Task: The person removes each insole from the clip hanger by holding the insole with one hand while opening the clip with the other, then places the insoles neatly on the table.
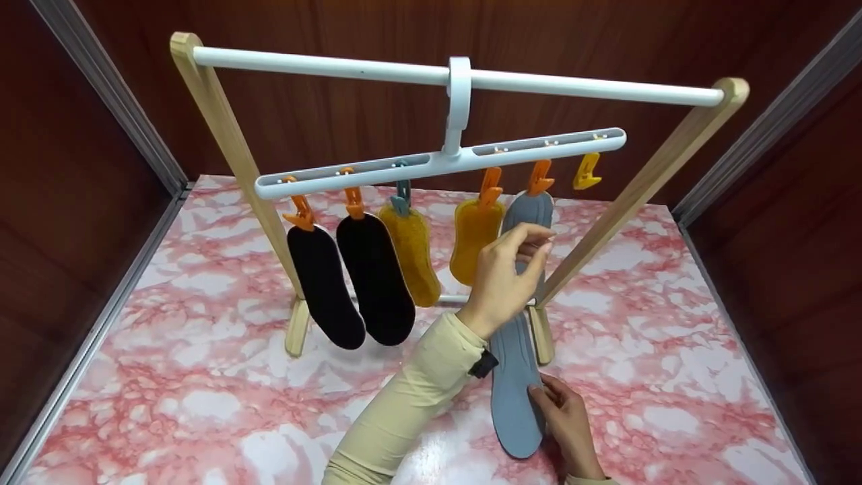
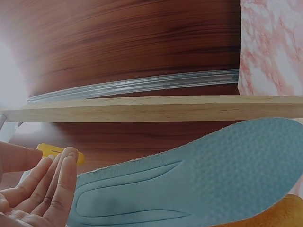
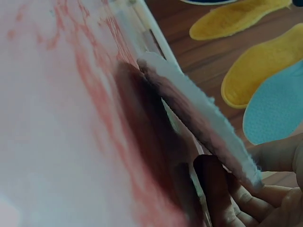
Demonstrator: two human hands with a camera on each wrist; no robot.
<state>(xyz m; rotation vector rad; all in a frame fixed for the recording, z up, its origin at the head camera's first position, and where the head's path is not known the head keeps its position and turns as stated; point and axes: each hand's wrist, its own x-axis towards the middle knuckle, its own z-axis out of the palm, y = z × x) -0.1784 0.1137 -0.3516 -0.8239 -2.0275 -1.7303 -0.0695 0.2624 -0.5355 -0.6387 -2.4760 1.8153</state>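
My right hand pinches the side of a grey-blue insole low over the table, thumb on its face. In the right wrist view this insole is seen edge-on. My left hand is raised with bent fingers and nothing between thumb and fingertips. Just behind it, a second grey-blue insole hangs from an orange clip, partly hidden by the hand. To the right dangles a yellow clip with nothing in it; in the left wrist view the yellow clip shows behind my fingers.
A white hanger hooks over the white rail of a wooden-legged rack. Clips hold two black insoles at left and two mustard insoles mid-hanger. Beneath is a pink marbled table, with dark wood panels around.
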